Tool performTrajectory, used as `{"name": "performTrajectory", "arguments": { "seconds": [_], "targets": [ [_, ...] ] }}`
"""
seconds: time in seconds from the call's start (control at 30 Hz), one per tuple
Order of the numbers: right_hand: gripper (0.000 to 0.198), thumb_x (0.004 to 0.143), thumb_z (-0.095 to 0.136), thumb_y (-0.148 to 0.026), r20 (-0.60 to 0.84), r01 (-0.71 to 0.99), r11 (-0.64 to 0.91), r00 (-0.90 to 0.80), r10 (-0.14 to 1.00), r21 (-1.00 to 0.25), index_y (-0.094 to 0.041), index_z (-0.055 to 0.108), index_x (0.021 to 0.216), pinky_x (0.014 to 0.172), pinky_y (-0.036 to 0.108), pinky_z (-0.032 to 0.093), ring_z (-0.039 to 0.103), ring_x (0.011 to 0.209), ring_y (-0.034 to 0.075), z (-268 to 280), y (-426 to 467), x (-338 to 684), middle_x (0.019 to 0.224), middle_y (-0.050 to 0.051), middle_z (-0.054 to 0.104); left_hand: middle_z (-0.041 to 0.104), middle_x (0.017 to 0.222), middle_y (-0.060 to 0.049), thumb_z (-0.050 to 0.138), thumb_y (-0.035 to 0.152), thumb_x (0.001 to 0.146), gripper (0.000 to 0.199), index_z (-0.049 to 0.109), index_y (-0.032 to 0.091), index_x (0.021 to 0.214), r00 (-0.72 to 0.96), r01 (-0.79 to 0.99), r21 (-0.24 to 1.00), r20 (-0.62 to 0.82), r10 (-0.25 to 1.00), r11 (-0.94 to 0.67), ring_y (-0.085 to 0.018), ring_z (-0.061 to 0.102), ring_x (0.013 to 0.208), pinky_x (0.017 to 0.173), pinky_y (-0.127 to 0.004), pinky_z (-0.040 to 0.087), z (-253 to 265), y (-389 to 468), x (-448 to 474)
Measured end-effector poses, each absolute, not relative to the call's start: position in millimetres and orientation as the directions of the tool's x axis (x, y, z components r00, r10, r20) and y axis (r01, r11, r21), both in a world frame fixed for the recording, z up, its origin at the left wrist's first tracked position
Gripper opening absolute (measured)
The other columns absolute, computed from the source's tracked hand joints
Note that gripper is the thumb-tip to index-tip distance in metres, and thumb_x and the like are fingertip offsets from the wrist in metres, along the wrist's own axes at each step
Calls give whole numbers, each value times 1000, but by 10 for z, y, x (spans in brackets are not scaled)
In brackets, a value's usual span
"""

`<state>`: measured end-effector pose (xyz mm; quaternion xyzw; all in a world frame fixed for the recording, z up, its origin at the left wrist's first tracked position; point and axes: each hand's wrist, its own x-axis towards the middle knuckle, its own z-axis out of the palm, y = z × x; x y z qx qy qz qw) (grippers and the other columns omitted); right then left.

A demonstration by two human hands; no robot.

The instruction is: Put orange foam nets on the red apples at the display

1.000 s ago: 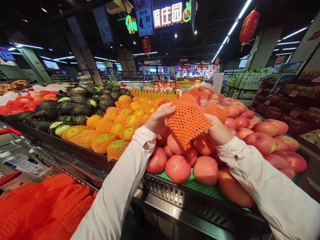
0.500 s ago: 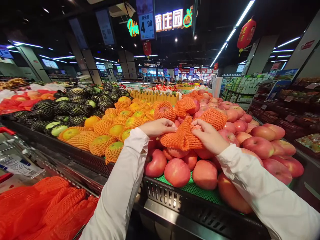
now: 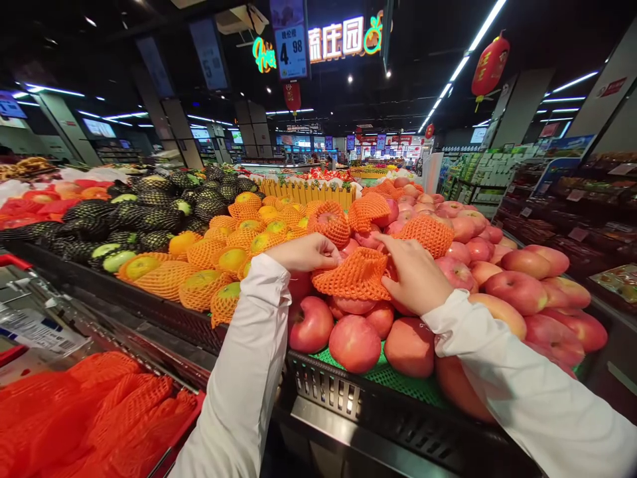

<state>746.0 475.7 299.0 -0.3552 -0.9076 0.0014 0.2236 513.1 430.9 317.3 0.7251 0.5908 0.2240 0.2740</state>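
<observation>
An orange foam fruit net [image 3: 355, 273] lies stretched between my two hands, on top of the red apples [image 3: 354, 344]. My left hand [image 3: 304, 252] pinches its left end between thumb and fingers. At the right end, my right hand [image 3: 415, 273] is curled over the net, with its thumb against the front; the fingertips are partly hidden. Whether an apple is inside the net cannot be seen clearly. Just behind the hands sit an apple in an orange net [image 3: 328, 222] and another netted piece of fruit [image 3: 425, 234].
A black crate rim [image 3: 343, 392] with green matting runs in front of the apples. Netted orange fruit [image 3: 202, 289] and dark-netted melons [image 3: 144, 216] fill the display on the left. A cart with red net bags [image 3: 74, 418] stands at lower left.
The net has gone from bunched up and folded to spread wider and flatter. My left hand has shifted slightly left, and my right hand has turned more over the net's right end.
</observation>
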Motion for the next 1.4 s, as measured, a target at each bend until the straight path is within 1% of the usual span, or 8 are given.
{"name": "performTrajectory", "arguments": {
  "seconds": [0.07,0.23,0.43,0.77,1.0,1.13,1.3,1.4],
  "targets": [
    [76,73,52,-12,554,495,860,-685,472,-121,-19,38,147,110,44,37,37,126,21,2978,4802,7476,137,8,44,55,67,0,59,43,67,31,61,12,71,211,733,660,8,977,-164,-8,42,61,56,-20,32,3172,4311,5142],
    [57,72,48,-10,647,98,991,-762,19,87,-19,52,128,115,36,36,40,128,13,3048,4800,7534,136,1,46,60,72,-1,58,45,70,35,63,11,78,219,762,617,39,975,-196,-11,48,67,64,-22,38,3141,4341,5177],
    [37,81,55,-25,716,-54,986,-681,-153,160,-17,61,116,106,30,42,49,116,10,3101,4645,7527,122,1,57,57,71,-2,61,51,69,41,62,11,78,233,770,606,24,972,-200,-12,46,67,59,-21,35,3141,4355,5214],
    [17,88,58,-28,774,-4,980,-612,-162,201,-15,68,93,90,20,46,54,98,4,3072,4678,7555,104,3,62,59,80,-3,61,45,67,38,60,12,85,193,806,566,21,981,-171,-13,49,72,62,-22,36,3096,4366,5208],
    [61,81,67,-44,567,79,996,-823,39,45,-20,52,136,104,29,46,49,122,12,2982,4720,7472,137,7,45,67,103,-6,66,32,68,37,60,15,100,219,752,586,211,953,-302,-18,58,94,86,-27,47,3090,4355,5213],
    [66,70,74,-54,417,224,975,-886,202,5,-20,59,124,91,30,45,49,109,15,2983,4708,7474,129,7,49,67,105,-8,62,33,75,33,60,14,101,233,746,593,194,953,-303,-18,59,96,88,-28,48,3054,4378,5202],
    [27,84,63,-41,539,58,986,-841,-36,156,-14,65,89,101,33,26,39,116,16,3033,4685,7530,105,3,59,69,95,-6,55,34,79,28,63,12,94,310,736,600,115,944,-314,-17,59,90,88,-29,48,3080,4372,5261],
    [25,86,57,-32,580,-10,983,-807,-115,182,-11,62,73,98,31,20,42,112,13,3052,4653,7556,79,4,58,70,88,-4,60,40,78,34,66,12,97,365,690,634,111,924,-349,-18,60,88,88,-29,48,3108,4354,5284]
  ]
}}
